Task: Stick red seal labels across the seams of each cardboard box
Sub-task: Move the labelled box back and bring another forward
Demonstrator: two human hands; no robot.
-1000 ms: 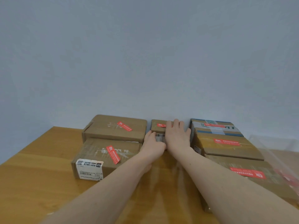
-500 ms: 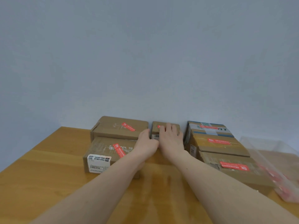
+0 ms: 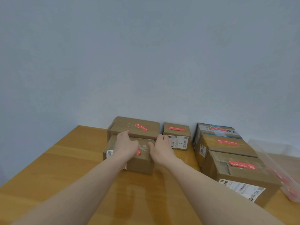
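I count six cardboard boxes (image 3: 177, 133) on the table (image 3: 56, 168), each bearing one red seal label (image 3: 176, 128). My left hand (image 3: 125, 146) rests loosely open atop the near-left box (image 3: 141, 161); my right hand (image 3: 160, 149) hovers loosely open beside it.

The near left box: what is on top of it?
The left hand rests on the near left box, covering most of a red seal label. The label's text and the seam beneath are hidden.
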